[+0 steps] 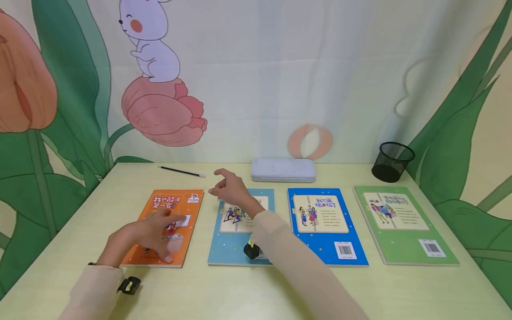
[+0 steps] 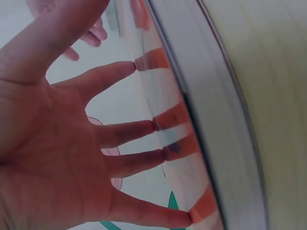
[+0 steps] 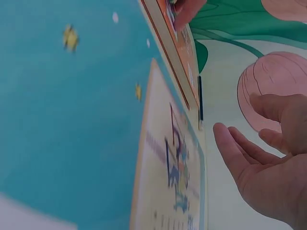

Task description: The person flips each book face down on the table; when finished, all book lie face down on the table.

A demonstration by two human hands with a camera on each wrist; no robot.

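Observation:
My left hand (image 1: pixel 146 233) rests its spread fingertips on the cover of an orange book (image 1: pixel 187 235) at the left of the table. The left wrist view shows the fingers of that hand (image 2: pixel 127 134) straight, meeting their reflections on the glossy cover. Over the top part of a light blue book (image 1: pixel 226 249), my right hand (image 1: pixel 233 193) hovers with loosely bent fingers and nothing in them. A black pencil (image 1: pixel 182 171) with a white end lies beyond the orange book, to the left of the right hand. My right forearm hides part of the light blue book.
A blue book (image 1: pixel 320 253) and a green book (image 1: pixel 400 249) lie in the same row to the right. Along the back stand a pale pencil case (image 1: pixel 283 170) and a black mesh pen holder (image 1: pixel 392 166). Behind the table hangs a printed curtain (image 1: pixel 248 89).

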